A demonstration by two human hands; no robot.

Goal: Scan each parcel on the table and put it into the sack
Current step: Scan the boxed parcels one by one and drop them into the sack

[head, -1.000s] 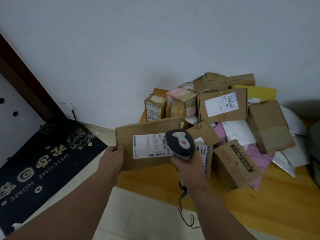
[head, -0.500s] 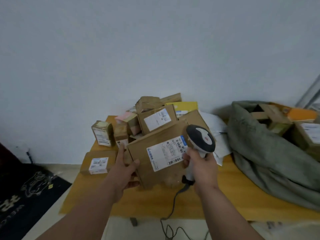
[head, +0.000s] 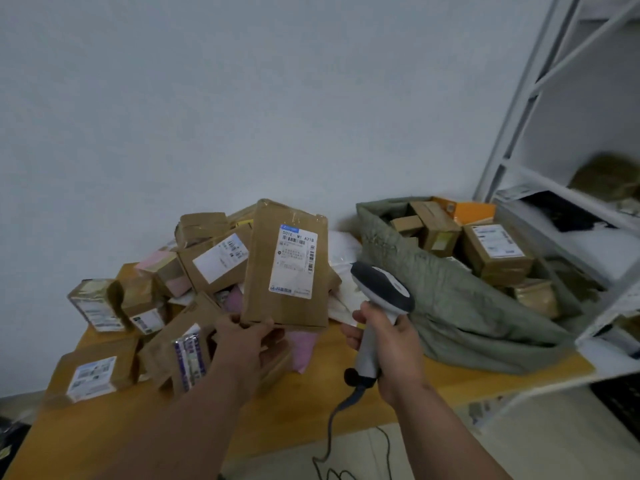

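My left hand [head: 244,344] grips the bottom edge of a flat brown cardboard parcel [head: 263,268], held upright above the table with its white label facing me. My right hand [head: 388,344] holds the handle of a grey and white barcode scanner [head: 382,289], just right of the parcel, its cable hanging below. A grey-green sack [head: 450,306] lies open on the table's right end, with several brown boxes and an orange one [head: 471,211] inside. A heap of parcels [head: 211,258] covers the left and back of the wooden table [head: 298,407].
A white metal shelf rack [head: 554,188] stands at the right, close to the sack, with bags and papers on it. A plain wall runs behind the table. Small labelled boxes [head: 91,375] lie at the table's left end. Tiled floor [head: 433,455] shows below the front edge.
The view swung right, bringing the sack and rack into sight. My left hand turned the flat parcel from lying sideways to upright and carried it right, with the scanner moving alongside.
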